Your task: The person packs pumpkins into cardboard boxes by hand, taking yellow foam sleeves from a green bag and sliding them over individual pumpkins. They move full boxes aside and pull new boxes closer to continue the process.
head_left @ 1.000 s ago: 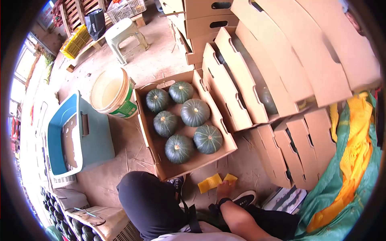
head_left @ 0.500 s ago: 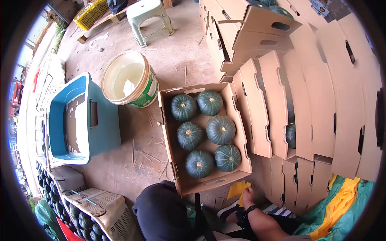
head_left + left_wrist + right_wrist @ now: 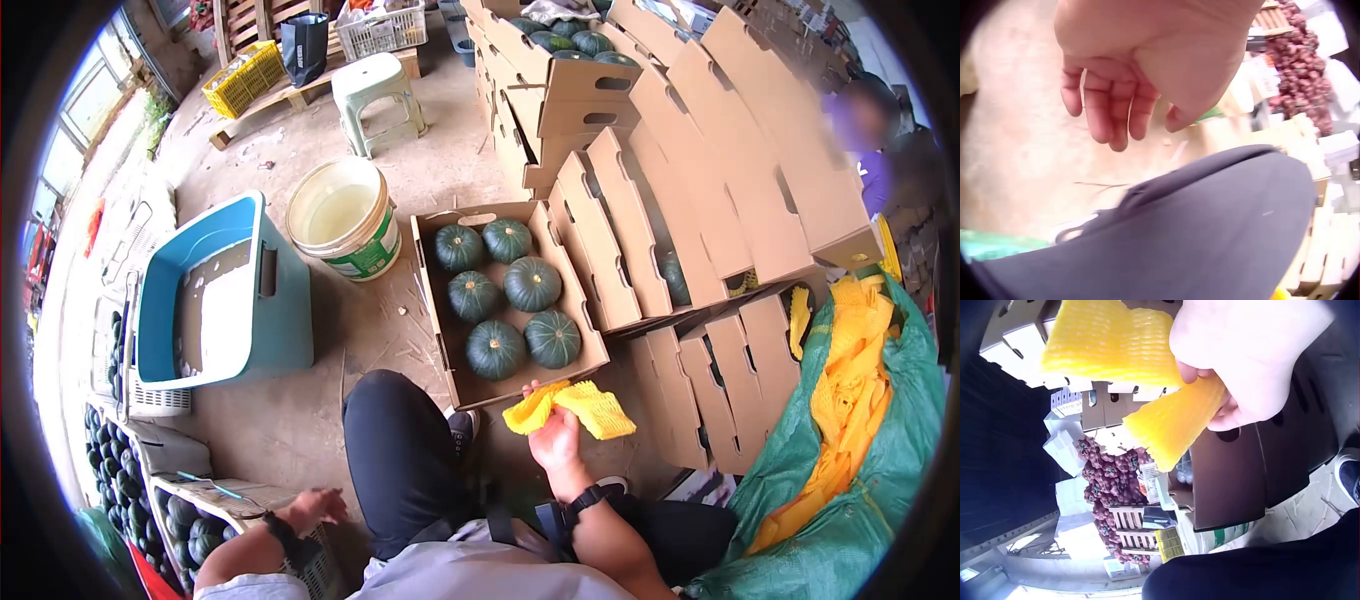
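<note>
Yellow foam net sleeves (image 3: 600, 412) are gripped in my right hand (image 3: 556, 438), just past the near edge of an open cardboard box (image 3: 578, 290). In the right wrist view, two flattened sleeve ends (image 3: 1110, 347) stick out from between the fingers. Several dark green pumpkins (image 3: 497, 349) sit in two rows in the box, stems upward. My left hand (image 3: 315, 508) hangs beside the left knee, away from the box. The left wrist view shows its fingers (image 3: 1099, 115) loosely bent, holding nothing.
Stacked cardboard boxes (image 3: 690, 200) rise along the right. A green sack (image 3: 900, 420) spills yellow netting there. Left of the box stand a white bucket (image 3: 340, 215) and a blue tub (image 3: 285, 310). A stool (image 3: 370, 90) is behind; crates of dark green produce (image 3: 205, 545) lie lower left.
My right hand has picked the yellow sleeves up off the floor and raised them to the box's near edge. The left hand has come into the head view, which has shifted.
</note>
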A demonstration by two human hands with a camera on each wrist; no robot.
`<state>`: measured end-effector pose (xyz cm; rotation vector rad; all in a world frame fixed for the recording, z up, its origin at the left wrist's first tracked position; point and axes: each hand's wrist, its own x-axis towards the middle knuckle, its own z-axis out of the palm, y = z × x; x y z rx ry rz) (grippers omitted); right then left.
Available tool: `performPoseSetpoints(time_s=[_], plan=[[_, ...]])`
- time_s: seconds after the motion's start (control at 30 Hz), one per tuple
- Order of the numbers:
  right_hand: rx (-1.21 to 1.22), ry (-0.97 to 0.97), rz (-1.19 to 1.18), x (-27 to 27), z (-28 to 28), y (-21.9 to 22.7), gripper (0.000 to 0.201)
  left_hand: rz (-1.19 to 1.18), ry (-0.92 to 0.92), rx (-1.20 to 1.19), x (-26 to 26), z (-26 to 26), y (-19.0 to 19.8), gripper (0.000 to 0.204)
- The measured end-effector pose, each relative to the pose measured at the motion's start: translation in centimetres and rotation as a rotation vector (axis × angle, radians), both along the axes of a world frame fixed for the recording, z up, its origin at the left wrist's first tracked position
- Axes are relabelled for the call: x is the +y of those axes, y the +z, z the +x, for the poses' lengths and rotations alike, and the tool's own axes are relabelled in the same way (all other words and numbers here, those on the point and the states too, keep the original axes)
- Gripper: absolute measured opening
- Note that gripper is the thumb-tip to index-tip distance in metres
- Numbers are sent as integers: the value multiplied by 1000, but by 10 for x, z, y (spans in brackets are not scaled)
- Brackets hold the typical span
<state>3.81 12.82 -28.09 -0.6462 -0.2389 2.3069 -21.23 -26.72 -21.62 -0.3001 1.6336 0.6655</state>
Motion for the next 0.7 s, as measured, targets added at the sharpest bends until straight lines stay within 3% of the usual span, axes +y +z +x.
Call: performPoseSetpoints(time_s=[0.03,0.07,0.13,0.17,0.23,0.3,0.33,0.4,0.47,0.53,0.57,0.6,0.63,0.7], plan=[[54,-45,-139,0,-12,31,35,224,-116,261,32,-33,15,31],[75,-74,-152,-5,-11,28,32,344,-3,395,86,-52,55,25],[135,-126,-153,-1,-18,12,26,561,-56,594,174,-83,126,21],[-77,-174,-255,-2,-24,37,20,709,-130,717,209,-94,149,20],[-64,-183,-169,-3,-14,39,20,916,-279,878,274,-108,178,22],[-53,-208,-139,-2,-2,39,21,901,-495,1031,334,-109,190,24],[-38,-217,-123,-2,5,36,21,837,-606,1077,362,-104,186,26],[-84,-202,-133,2,10,39,21,807,-903,1456,409,-101,148,32],[-100,-176,-147,7,17,39,21,680,-902,1863,437,-106,81,39],[-143,-103,-17,19,29,64,25,299,-981,1464,444,-117,52,40],[-128,-160,12,23,35,71,23,125,-1004,1255,449,-123,36,41],[-113,-221,42,28,42,75,21,140,-1112,1118,449,-136,6,33],[-178,-180,39,34,57,56,19,180,-1118,1180,446,-131,7,30],[-309,-159,44,45,77,61,19,203,-1210,1242,437,-115,21,27]])
